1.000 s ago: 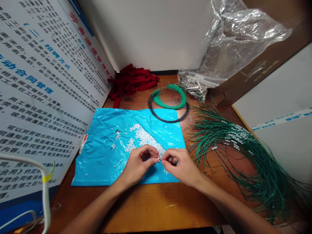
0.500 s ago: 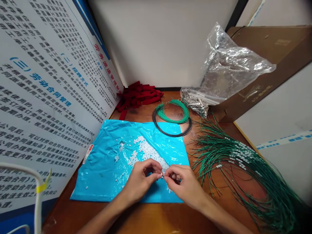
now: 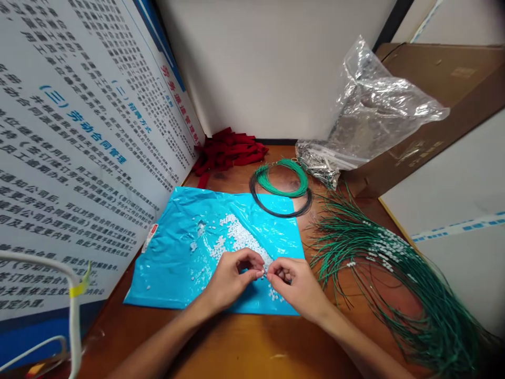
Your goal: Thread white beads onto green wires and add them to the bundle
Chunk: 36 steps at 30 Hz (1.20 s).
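Observation:
My left hand [image 3: 231,278] is closed in a pinch, thumb against forefinger, with a small white bead at its fingertips. Facing it, my right hand [image 3: 296,287] is pinched too, its fingertips nearly touching the left ones; what it grips is too small to make out. Both are just above a blue plastic bag [image 3: 161,273] laid flat on the table. A heap of small white beads [image 3: 241,236] lies on the bag just beyond my fingers, with loose ones scattered to the left and a few beneath my right hand.
On the wooden table [image 3: 252,342], green cords [image 3: 339,237] with white beads spread at right. Behind the bag lie coiled green wire [image 3: 282,184], a dark coil [image 3: 282,214] and red ribbons [image 3: 232,150]. A clear bag [image 3: 379,116] leans on a cardboard box [image 3: 453,95]. A white cable [image 3: 74,321] rises at left.
The camera view has shifted slightly, so the scene sits a little farther right at the left side. Both hands stay pinched together over the bag, with little change between them.

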Tool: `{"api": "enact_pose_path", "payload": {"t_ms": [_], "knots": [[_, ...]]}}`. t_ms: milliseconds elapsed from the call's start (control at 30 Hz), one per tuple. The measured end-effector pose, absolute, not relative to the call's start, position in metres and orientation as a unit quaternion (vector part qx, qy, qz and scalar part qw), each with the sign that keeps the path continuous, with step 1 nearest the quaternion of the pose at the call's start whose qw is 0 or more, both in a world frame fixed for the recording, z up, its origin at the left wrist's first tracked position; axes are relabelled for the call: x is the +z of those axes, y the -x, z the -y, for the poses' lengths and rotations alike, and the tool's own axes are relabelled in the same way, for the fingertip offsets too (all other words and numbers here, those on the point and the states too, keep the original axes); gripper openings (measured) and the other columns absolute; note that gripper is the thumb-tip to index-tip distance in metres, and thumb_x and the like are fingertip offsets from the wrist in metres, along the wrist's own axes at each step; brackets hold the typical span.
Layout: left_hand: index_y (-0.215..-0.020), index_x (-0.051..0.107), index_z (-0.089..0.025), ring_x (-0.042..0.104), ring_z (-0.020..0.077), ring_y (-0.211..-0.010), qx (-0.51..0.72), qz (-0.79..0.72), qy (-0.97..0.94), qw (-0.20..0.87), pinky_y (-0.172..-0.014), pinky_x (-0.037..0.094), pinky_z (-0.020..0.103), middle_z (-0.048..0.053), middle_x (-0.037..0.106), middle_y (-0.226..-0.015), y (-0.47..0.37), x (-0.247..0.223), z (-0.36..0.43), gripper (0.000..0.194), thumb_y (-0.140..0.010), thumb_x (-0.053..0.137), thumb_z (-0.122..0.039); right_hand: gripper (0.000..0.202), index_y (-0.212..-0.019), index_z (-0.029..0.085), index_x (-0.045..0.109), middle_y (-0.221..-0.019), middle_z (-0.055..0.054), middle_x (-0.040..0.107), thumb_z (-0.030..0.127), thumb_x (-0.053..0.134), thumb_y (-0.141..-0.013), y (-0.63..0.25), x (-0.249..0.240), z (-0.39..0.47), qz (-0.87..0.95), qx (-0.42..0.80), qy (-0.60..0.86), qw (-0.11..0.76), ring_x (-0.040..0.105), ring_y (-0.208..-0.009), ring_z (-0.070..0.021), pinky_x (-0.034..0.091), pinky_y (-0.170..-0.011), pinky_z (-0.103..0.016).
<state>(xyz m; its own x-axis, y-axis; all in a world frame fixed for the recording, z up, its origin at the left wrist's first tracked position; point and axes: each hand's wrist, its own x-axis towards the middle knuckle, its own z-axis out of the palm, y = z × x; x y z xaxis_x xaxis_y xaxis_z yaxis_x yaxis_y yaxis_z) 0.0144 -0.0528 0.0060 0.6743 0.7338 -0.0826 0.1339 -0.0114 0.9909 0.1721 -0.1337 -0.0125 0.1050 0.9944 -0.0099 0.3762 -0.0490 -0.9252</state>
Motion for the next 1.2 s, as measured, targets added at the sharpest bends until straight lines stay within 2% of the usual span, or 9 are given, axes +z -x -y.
{"api": "enact_pose_path", "payload": {"t_ms": [533,867,1200], "knots": [[-0.078,0.065,-0.012,0.062,0.0143,-0.068,0.236,-0.353,-0.623,0.657,-0.063,0.049,0.024,0.004,0.068,-0.074,-0.0171,0.0081,0.0549,0.011,-0.071,0.072,-0.017,0.008,-0.072,0.015,0.060,-0.061,0.001,0.057,0.016,0.056,-0.079,-0.1710,-0.0101,0.1374,0.487,0.456,0.588,0.457,0.051,-0.051,-0.0090,0.038,-0.047,-0.019],[-0.076,0.065,-0.012,0.062,0.0138,-0.067,0.240,-0.361,-0.601,0.672,-0.061,0.049,0.024,0.003,0.067,-0.073,-0.0176,0.0097,0.0551,0.014,-0.068,0.075,-0.017,0.008,-0.070,0.015,0.058,-0.058,0.002,0.055,0.018,0.058,-0.077,-0.1705,-0.0073,0.1375,0.457,0.482,0.585,0.465,0.049,-0.048,-0.0080,0.037,-0.044,-0.018],[-0.075,0.065,-0.012,0.062,0.0137,-0.066,0.234,-0.369,-0.603,0.667,-0.060,0.049,0.024,0.003,0.067,-0.073,-0.0177,0.0061,0.0544,0.015,-0.067,0.076,-0.018,0.008,-0.069,0.015,0.060,-0.058,0.002,0.054,0.015,0.056,-0.076,-0.1704,-0.0055,0.1369,0.496,0.438,0.599,0.451,0.045,-0.050,-0.0082,0.035,-0.045,-0.019]]}}
